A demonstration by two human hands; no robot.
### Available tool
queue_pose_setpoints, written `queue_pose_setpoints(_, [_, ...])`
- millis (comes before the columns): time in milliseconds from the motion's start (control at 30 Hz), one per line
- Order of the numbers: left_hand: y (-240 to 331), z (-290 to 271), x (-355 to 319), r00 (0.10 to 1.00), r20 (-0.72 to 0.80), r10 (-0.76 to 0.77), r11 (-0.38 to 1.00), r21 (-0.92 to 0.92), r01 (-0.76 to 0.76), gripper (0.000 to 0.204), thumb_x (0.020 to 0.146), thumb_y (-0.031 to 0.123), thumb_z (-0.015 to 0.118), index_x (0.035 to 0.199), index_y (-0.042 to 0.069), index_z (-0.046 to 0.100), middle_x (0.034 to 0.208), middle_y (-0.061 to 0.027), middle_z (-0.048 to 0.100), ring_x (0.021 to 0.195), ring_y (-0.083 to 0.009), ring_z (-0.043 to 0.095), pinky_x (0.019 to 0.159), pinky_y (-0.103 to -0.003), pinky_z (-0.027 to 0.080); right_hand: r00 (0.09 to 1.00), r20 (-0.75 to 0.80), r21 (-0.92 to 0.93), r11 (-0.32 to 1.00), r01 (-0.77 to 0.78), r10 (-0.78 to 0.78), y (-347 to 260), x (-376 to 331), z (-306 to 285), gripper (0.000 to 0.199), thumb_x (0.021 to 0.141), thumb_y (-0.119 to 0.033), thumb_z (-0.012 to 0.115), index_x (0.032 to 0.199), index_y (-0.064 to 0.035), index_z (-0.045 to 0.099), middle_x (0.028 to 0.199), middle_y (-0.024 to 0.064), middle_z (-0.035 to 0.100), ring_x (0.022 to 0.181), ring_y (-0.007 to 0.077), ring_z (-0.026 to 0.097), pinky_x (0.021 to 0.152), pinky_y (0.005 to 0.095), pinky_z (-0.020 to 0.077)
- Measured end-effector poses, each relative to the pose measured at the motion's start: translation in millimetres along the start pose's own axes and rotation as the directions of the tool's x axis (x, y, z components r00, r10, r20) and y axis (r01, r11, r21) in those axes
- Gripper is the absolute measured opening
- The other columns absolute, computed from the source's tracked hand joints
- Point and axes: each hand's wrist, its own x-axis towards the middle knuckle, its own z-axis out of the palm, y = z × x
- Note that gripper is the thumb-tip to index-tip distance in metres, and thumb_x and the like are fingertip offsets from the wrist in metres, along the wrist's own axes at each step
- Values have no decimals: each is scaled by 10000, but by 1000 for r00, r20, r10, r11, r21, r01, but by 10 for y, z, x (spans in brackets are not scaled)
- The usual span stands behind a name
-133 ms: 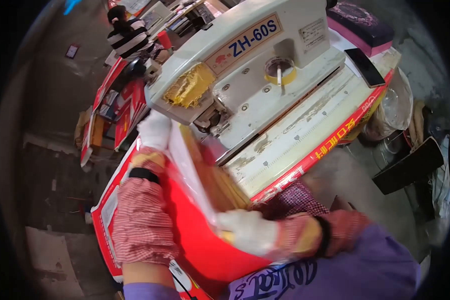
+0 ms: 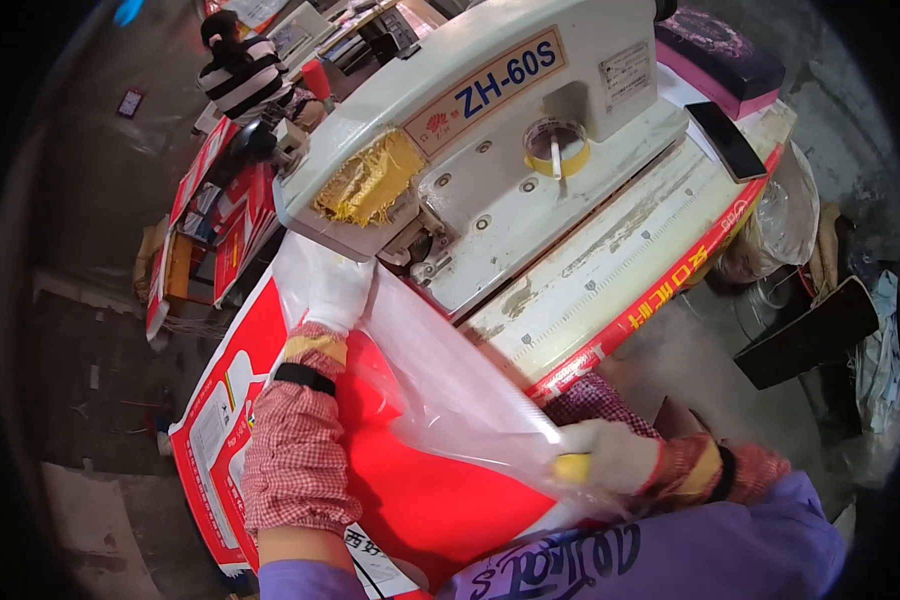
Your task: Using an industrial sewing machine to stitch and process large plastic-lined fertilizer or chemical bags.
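A red printed woven sack (image 2: 450,505) lies across my lap, with a clear plastic liner (image 2: 440,365) showing along its upper edge. My left hand (image 2: 338,290), in a white glove, is closed on the liner's far end, just below the sewing machine's head; its fingertips are partly hidden. Towards the right, my right hand (image 2: 610,455), also gloved and slightly blurred, grips the near end of the liner. Between both hands the liner edge is drawn fairly straight. The pale grey sewing machine (image 2: 500,110) stands directly beyond, its needle area (image 2: 415,250) close to my left hand.
A tape roll (image 2: 573,160) sits against the machine. On the ruled worktop (image 2: 610,270) are a dark phone (image 2: 725,140) and a black-and-pink box (image 2: 720,60). Red sacks (image 2: 245,235) are stacked at the far left. A person in stripes (image 2: 245,75) sits further back.
My right hand has moved right, pulling the liner edge out straighter. My left hand has shifted slightly right and down. The yellowish strip between the hands no longer shows.
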Motion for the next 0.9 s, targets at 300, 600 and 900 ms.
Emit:
queue_pose_setpoints(300, [-120, -56, 52, 996, -5, -89, 891, -446, 77, 141, 691, 206, 601, 801, 128, 644, 751, -88, 611, 707, -333, 569, 597, -392, 463, 928, -373, 273, 953, 130, -20, -74, -190, 192, 267, 807, -81, 582, 1071, -57, 618, 832, 39, 634, 809, 93, 560, 732, 237, 450])
queue_pose_setpoints(600, [-184, 19, -247, 934, 355, -34, 849, -484, 215, 120, 777, 181, 575, 862, 117, 631, 741, -109, 593, 715, -306, 576, 628, -368, 461, 950, -283, -824, 539, -172, -129, -295, -281, 148, 239, 810, -241, 519, 972, -125, 650, 785, 118, 630, 672, 253, 621, 597, 342, 495])
queue_pose_setpoints(900, [-202, -141, 208, 883, 374, -282, 834, -359, 419, 373, 624, 330, 711, 910, 106, 628, 807, -162, 611, 759, -357, 586, 645, -431, 485, 929, -233, -814, 581, -25, -287, -310, -51, 152, 420, 824, -237, 467, 1240, -177, 469, 692, 67, 618, 581, 292, 604, 506, 423, 467])
